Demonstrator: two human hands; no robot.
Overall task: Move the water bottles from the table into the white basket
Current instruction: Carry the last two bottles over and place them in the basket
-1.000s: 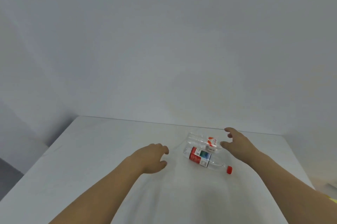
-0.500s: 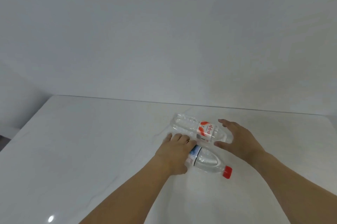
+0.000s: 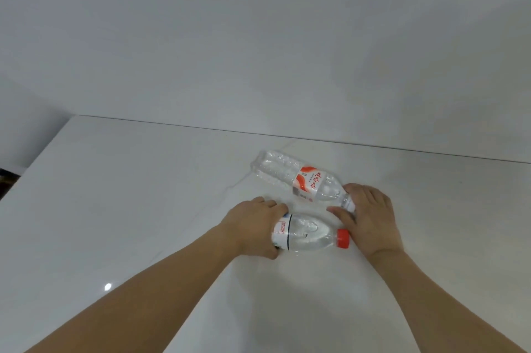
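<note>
Two clear water bottles lie on their sides on the white table [image 3: 129, 209]. The near bottle [image 3: 307, 233] has a red cap pointing right; my left hand [image 3: 253, 229] grips its labelled lower half, fingers curled over it. The far bottle [image 3: 298, 179] has an orange-and-white label and its base points back left. My right hand [image 3: 369, 216] wraps round its neck end, hiding the cap. The white basket is not in view.
A plain white wall rises behind the table's far edge. The table's left edge drops off to a darker floor area at the far left.
My left hand has closed round the near bottle's body. My right hand has moved onto the far bottle's neck and curled round it. The view has tilted down and closer.
</note>
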